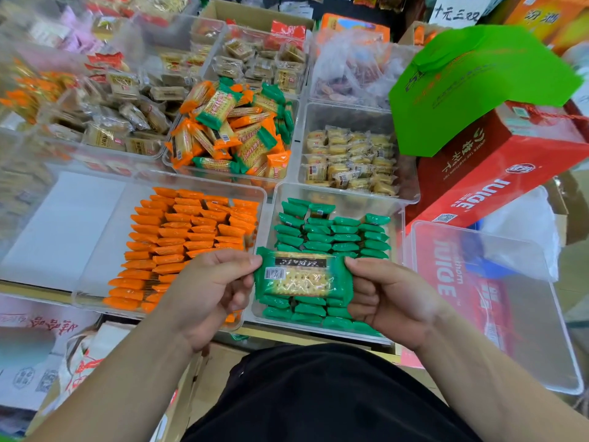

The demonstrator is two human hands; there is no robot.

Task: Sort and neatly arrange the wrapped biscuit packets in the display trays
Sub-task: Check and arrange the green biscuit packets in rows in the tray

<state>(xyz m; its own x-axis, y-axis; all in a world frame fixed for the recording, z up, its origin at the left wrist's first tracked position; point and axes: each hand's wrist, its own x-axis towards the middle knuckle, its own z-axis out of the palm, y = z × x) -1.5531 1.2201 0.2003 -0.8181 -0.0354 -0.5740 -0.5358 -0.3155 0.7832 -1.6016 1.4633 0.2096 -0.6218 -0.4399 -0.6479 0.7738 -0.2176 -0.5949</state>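
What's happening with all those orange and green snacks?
A person is sorting biscuit packets by colour. The left hand and right hand pinch the ends of one green packet over the green tray. The orange tray beside it holds neat rows, and the mixed tray behind is a jumble of both colours.

Legible print: three items

"JUICE", white, upside-down, on the red carton [497, 173] at 3 o'clock; "JUICE" again on a second red carton [441, 269] at 4 o'clock, seen through a clear tray [541, 314]. Handwritten "十元三双" on the white sign [459, 11] at 1 o'clock. The green packet [302, 275] carries a barcode; its black label is unreadable.
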